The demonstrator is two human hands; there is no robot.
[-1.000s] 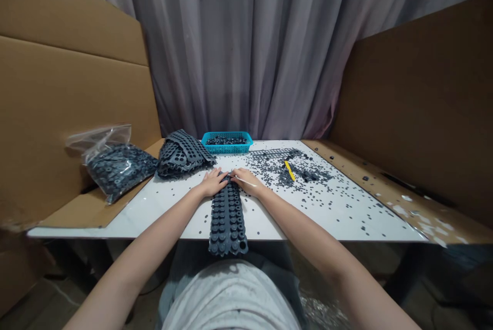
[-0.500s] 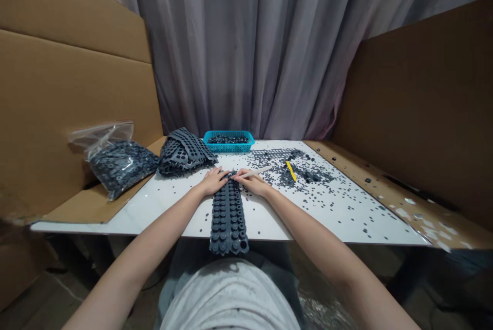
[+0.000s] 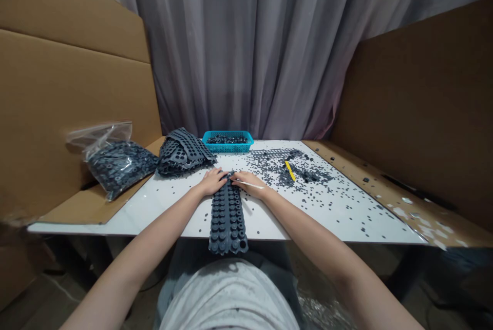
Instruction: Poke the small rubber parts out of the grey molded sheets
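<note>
A long dark rubber sheet point(image 3: 226, 217) with rows of round raised studs lies before me, its near end hanging over the table edge. My left hand point(image 3: 213, 182) rests on its far left side, fingers stretched and apart, fingertips touching the studs. Around a thin white pen-like stick point(image 3: 252, 184) the fingers of my right hand point(image 3: 246, 181) are closed, at the sheet's far right side. The stick's working tip is hidden by the fingers. Some holes show along the sheet's right-hand row.
Left stand a clear bag point(image 3: 119, 163) of dark rings and a heap of perforated sheets point(image 3: 183, 153). Behind is a blue basket point(image 3: 227, 148) of small dark pieces. A yellow tool point(image 3: 290, 171) lies among scattered black discs point(image 3: 323, 178) on the white table point(image 3: 154, 217). Cardboard walls point(image 3: 419, 114) flank it.
The white stick has swung in my right hand, its rear end dropping nearer to me and leftward. My left hand and the sheet stay nearly where they were.
</note>
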